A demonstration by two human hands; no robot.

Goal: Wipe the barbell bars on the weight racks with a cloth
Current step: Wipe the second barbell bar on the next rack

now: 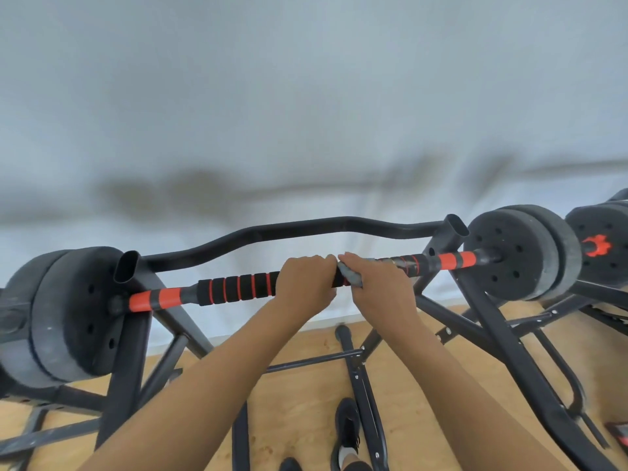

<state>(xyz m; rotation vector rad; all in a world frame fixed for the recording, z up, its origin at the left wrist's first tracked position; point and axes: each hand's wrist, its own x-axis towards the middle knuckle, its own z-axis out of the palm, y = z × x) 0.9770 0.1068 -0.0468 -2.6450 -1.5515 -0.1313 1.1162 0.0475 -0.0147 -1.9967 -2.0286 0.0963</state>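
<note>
Left hand (pixel 306 283) grips barbell bar (pixel 238 287); right hand (pixel 382 283) clasps cloth (pixel 350 278) round it

Wall (pixel 306 96) is smeared, and the dark streaks on it are unreadable. Cloth (pixel 350 276): only a grey fold shows beside the right hand (pixel 377 283); the rest lies under it. The middle of the barbell bar (pixel 238 287) is covered by the left hand (pixel 306 283) and the right, fingertips out of sight over the far side. Left weight plates (pixel 68 317) are cut by the left edge. Second barbell (pixel 598 246) at the right edge — only a plate face and red collar in frame. Red object (pixel 620 433) at the lower right is cropped — cannot identify. Near shoe (pixel 289 465) is clipped by the bottom edge.
</note>
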